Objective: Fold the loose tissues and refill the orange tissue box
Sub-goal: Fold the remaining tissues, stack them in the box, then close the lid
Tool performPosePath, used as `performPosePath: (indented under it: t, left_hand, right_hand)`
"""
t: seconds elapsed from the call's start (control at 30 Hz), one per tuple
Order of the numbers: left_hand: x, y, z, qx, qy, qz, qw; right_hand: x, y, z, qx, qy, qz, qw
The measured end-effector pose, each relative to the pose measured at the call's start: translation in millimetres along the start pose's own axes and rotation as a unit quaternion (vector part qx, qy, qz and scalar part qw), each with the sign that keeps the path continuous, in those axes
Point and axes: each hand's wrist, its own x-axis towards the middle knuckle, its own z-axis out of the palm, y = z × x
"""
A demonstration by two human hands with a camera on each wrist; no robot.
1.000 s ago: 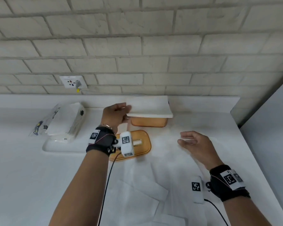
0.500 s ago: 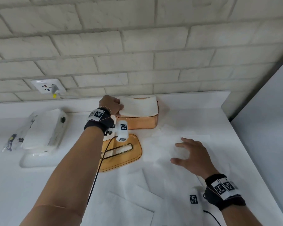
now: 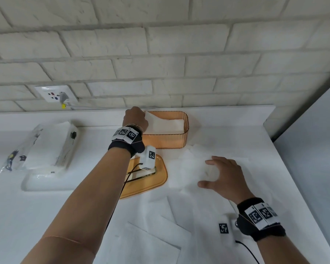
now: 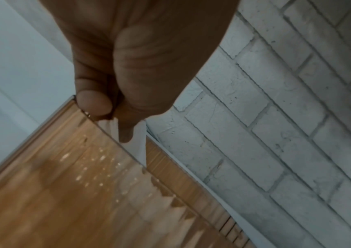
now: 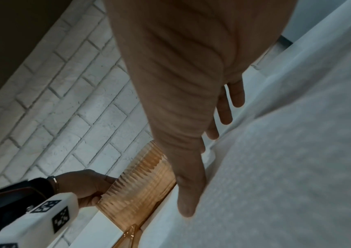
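My left arm reaches far forward, almost straight, and my left hand [image 3: 135, 119] sits knuckles up with its fingers [image 4: 92, 102] curled downward; what they grip I can't tell. My right arm is bent, closer to me. My right hand [image 3: 224, 176] is palm down with fingers [image 5: 237, 95] spread and nearly straight, thumb out to the side.
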Motion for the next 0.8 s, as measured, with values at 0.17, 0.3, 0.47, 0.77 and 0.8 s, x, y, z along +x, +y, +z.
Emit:
performPosePath:
  t: [0.17,0.3,0.47,0.77,0.8]
  left_hand:
    - [-8.3,6.4,3.7,0.048,-0.010,0.018,0.999]
    - [-27.4,18.7,8.7,0.145,0.017,0.106,0.984]
    - [-51.7,33.2,19.8,0.246,-0.144,0.206,0.936]
    - [-101.5,19.4,34.2,-0.020,0.042,0.349,0.936]
    - [-111.7,16.7,39.0,-0.017,-0.007,0.358,0.933]
  right_hand:
    - [17.8,-18.9,-0.2,-0.015,-0.028,0.000,1.000]
    - [36.6,-27.5,-2.2,-0.032,-0.042,0.009,0.999]
    - [58.9,-29.8,-11.0,-0.062,-0.059,0.030,0.996]
    - [62.1,-24.7,-23.7,-0.070,-0.065,-0.009,0.995]
    - [59.0,-23.7,-22.5,-0.055,-0.059,-0.024,0.996]
